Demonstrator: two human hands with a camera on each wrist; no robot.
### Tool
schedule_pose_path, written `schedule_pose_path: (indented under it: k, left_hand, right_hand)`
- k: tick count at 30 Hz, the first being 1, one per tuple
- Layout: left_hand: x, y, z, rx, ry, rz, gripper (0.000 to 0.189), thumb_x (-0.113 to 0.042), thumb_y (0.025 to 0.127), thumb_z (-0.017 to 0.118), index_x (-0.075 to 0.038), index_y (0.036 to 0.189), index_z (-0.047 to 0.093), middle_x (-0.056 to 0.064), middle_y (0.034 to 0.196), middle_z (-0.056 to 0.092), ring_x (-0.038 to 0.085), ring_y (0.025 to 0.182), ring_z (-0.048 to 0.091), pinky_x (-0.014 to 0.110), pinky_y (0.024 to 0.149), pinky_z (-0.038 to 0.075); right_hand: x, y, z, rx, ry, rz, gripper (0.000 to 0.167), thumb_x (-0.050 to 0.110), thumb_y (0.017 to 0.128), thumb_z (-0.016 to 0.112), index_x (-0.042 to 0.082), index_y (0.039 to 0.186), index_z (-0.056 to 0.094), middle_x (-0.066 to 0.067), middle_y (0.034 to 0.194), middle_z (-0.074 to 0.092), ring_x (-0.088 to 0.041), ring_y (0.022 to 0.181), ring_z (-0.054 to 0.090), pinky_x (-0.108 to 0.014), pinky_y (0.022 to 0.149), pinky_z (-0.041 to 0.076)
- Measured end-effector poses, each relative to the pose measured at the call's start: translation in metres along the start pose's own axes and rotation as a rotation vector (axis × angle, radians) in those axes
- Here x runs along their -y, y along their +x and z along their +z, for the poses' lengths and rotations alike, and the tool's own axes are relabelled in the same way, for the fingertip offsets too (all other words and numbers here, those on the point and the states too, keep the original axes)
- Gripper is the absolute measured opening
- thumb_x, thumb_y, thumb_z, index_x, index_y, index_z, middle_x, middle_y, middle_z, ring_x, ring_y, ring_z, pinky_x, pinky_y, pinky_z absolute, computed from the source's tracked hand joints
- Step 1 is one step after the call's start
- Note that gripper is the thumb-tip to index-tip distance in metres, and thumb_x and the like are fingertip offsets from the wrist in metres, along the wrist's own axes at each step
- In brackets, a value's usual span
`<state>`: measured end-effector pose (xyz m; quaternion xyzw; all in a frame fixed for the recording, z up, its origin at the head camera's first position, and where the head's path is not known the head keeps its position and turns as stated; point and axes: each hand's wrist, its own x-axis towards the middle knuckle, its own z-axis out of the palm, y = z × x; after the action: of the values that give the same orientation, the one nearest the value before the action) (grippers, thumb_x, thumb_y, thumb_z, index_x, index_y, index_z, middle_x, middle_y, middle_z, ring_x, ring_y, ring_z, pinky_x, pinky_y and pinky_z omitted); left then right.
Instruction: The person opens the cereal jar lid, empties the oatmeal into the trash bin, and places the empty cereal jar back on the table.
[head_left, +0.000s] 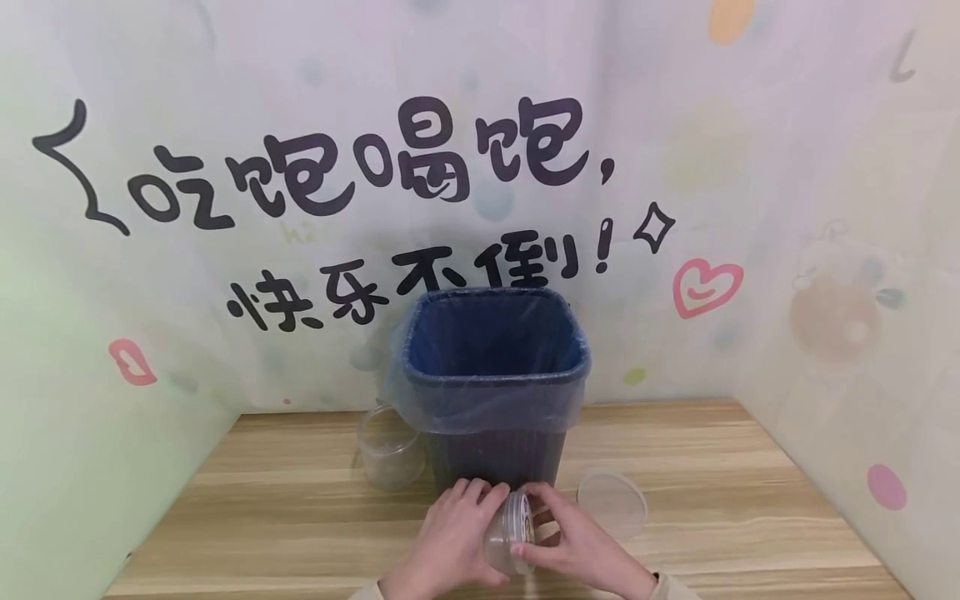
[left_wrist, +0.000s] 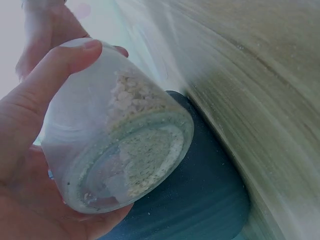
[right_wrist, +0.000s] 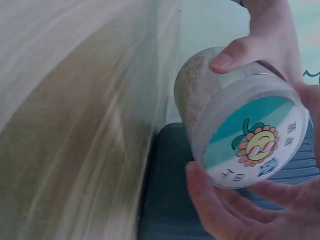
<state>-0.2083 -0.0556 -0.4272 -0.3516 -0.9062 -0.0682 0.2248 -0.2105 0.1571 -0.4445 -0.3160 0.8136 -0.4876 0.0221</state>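
A clear plastic jar (head_left: 498,540) lies tipped on its side between the two hands, its base toward the left. Pale crumbly flakes (left_wrist: 135,97) have settled along one side of it. My left hand (head_left: 456,537) grips the jar's body, thumb across its wall. At the other end is a round lid (right_wrist: 255,140) bearing a teal and white label with a cartoon sunflower. The fingers and thumb of my right hand (head_left: 581,546) hold this lid by its rim. The lid sits on the jar's mouth.
A dark blue bin (head_left: 498,454) with a clear liner stands right behind the hands. Left of it is another clear jar (head_left: 392,458), without a lid. A translucent round lid (head_left: 611,504) lies to the right on the wooden table (head_left: 697,500). Printed walls enclose the table.
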Motion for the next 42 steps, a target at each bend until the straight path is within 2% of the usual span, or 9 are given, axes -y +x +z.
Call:
schedule_pose_path:
  k: [4,8,14,22,27,31,34,39,42]
  left_hand:
    - [0.006,0.000,-0.001,0.084,-0.138,-0.031,0.091,-0.054,0.051,0.089,-0.010,0.124,0.058,0.002,0.103,0.060,0.018,0.090,0.056,0.030,0.070,0.052]
    - [0.014,0.000,-0.001,0.165,-0.305,-0.035,0.087,-0.052,0.055,0.089,-0.010,0.126,0.057,0.000,0.107,0.061,0.015,0.093,0.057,0.030,0.071,0.052]
    - [0.027,-0.001,-0.005,0.239,-0.487,0.039,0.082,-0.048,0.062,0.087,-0.011,0.128,0.055,-0.005,0.114,0.059,0.008,0.102,0.054,0.028,0.084,0.048]
    - [0.041,0.003,-0.012,0.298,-0.551,0.213,0.078,-0.041,0.063,0.089,-0.012,0.126,0.054,-0.010,0.112,0.057,0.002,0.101,0.051,0.022,0.088,0.043]
    - [0.044,0.002,-0.012,0.315,-0.553,0.216,0.078,-0.041,0.065,0.088,-0.010,0.127,0.054,-0.008,0.116,0.058,0.005,0.104,0.052,0.027,0.091,0.043]
    - [0.042,-0.002,-0.011,0.323,-0.566,0.159,0.078,-0.040,0.064,0.088,-0.011,0.128,0.053,-0.007,0.115,0.058,0.005,0.103,0.052,0.026,0.088,0.044]
    - [0.038,-0.004,-0.012,0.299,-0.502,0.111,0.081,-0.042,0.061,0.088,-0.011,0.128,0.055,-0.006,0.111,0.057,0.007,0.099,0.053,0.024,0.083,0.046]
    - [0.024,-0.003,-0.017,0.233,-0.279,0.038,0.086,-0.050,0.057,0.088,-0.012,0.127,0.056,-0.002,0.107,0.059,0.012,0.092,0.054,0.026,0.068,0.050]
    - [0.019,-0.003,-0.018,0.216,-0.208,0.012,0.087,-0.050,0.055,0.089,-0.013,0.126,0.056,-0.002,0.105,0.059,0.014,0.090,0.055,0.026,0.062,0.050]
  right_hand:
    - [-0.003,0.000,0.001,-0.010,-0.048,-0.143,0.066,0.029,0.083,0.078,0.007,0.136,0.044,-0.011,0.128,0.048,-0.021,0.106,0.055,-0.030,0.069,0.056]
    - [-0.004,0.001,0.001,-0.015,-0.205,-0.348,0.070,0.032,0.081,0.079,0.012,0.138,0.044,-0.004,0.131,0.047,-0.018,0.113,0.050,-0.029,0.075,0.054]
    - [-0.001,0.004,-0.001,-0.031,-0.407,-0.605,0.076,0.033,0.077,0.081,0.008,0.140,0.045,-0.007,0.137,0.045,-0.021,0.123,0.045,-0.033,0.096,0.044]
    - [0.007,0.006,0.000,0.085,-0.510,-0.771,0.064,0.030,0.085,0.075,0.008,0.138,0.046,-0.010,0.142,0.040,-0.028,0.127,0.037,-0.041,0.097,0.042]
    - [0.006,0.008,0.003,0.114,-0.528,-0.803,0.056,0.027,0.091,0.069,0.008,0.138,0.045,-0.012,0.144,0.037,-0.038,0.130,0.033,-0.046,0.101,0.039]
    - [0.003,0.006,0.006,0.126,-0.451,-0.707,0.062,0.038,0.092,0.064,0.010,0.142,0.040,-0.014,0.148,0.032,-0.038,0.134,0.029,-0.048,0.100,0.039]
    - [0.003,0.003,0.009,0.097,-0.347,-0.556,0.073,0.040,0.090,0.067,0.010,0.146,0.034,-0.013,0.147,0.029,-0.030,0.133,0.031,-0.041,0.099,0.041]
    - [0.012,0.000,0.014,0.047,-0.082,-0.121,0.071,0.030,0.091,0.069,0.010,0.147,0.029,-0.014,0.139,0.031,-0.031,0.122,0.041,-0.032,0.081,0.052]
    - [0.015,0.000,0.015,0.038,0.001,0.043,0.063,0.030,0.094,0.064,0.011,0.145,0.032,-0.018,0.135,0.037,-0.031,0.111,0.050,-0.028,0.069,0.054]
